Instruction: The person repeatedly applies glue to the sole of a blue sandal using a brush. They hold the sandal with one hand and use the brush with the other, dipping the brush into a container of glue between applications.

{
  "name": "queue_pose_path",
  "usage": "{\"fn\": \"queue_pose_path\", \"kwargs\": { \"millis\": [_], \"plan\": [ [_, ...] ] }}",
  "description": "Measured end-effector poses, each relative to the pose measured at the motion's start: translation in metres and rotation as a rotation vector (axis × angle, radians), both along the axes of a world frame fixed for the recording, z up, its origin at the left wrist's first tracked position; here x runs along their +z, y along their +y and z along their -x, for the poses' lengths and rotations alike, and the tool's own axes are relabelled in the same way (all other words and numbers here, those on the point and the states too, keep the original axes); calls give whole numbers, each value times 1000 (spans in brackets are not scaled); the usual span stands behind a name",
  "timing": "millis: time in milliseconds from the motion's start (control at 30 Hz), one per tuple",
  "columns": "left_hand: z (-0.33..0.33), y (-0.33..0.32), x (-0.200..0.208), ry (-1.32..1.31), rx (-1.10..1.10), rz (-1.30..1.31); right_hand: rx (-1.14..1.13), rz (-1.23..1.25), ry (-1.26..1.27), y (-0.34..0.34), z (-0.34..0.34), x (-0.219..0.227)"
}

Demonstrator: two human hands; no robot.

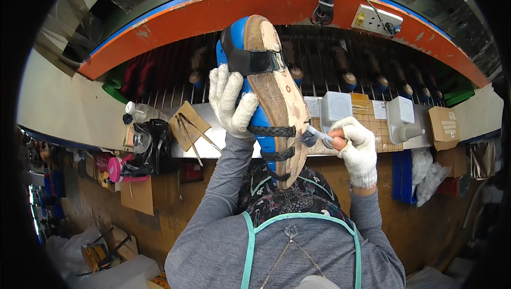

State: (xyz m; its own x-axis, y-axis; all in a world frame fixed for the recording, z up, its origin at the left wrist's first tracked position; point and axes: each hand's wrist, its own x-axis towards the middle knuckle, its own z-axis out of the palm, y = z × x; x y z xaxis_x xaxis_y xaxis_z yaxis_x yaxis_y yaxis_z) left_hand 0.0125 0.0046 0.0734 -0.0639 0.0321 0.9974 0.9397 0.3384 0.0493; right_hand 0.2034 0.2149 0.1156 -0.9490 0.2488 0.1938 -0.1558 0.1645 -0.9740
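A sandal upper and cork sole [272, 95] sit on a blue shoe last [260, 116], raised in front of my chest with the underside showing. Dark straps [261, 62] wrap over the sole's edge, and several braided black strips cross nearer the heel end. My left hand [230, 100], in a white knitted glove, grips the last from its left side. In my right hand [355, 148], whose glove leaves the fingertips bare, is a small brush [315, 136] with a pale handle and dark head. The brush head is against or very near the sole's right edge.
Behind the metal ledge, a rod conveyor [314, 49] carries several shoes on lasts under an orange beam [175, 25]. White containers [336, 107] stand on the ledge at right. Sticks on cardboard [189, 124], a clear bottle [142, 112] and a black bag [154, 148] lie left. A blue bin [403, 176] stands right.
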Motion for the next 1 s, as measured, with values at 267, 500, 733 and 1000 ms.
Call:
{"fn": "queue_pose_path", "kwargs": {
  "millis": [267,500,733,1000],
  "plan": [
    [-21,-8,-4,-27,68,227,-177,-260,58,-13,5,6],
    [-26,-18,-14,-5,53,343,-296,-636,169,-14,29,10],
    [-27,-27,-13,-19,63,380,-377,-913,348,-18,41,22],
    [-19,-32,-8,-18,57,321,-162,-868,249,-3,49,28]
  ]
}}
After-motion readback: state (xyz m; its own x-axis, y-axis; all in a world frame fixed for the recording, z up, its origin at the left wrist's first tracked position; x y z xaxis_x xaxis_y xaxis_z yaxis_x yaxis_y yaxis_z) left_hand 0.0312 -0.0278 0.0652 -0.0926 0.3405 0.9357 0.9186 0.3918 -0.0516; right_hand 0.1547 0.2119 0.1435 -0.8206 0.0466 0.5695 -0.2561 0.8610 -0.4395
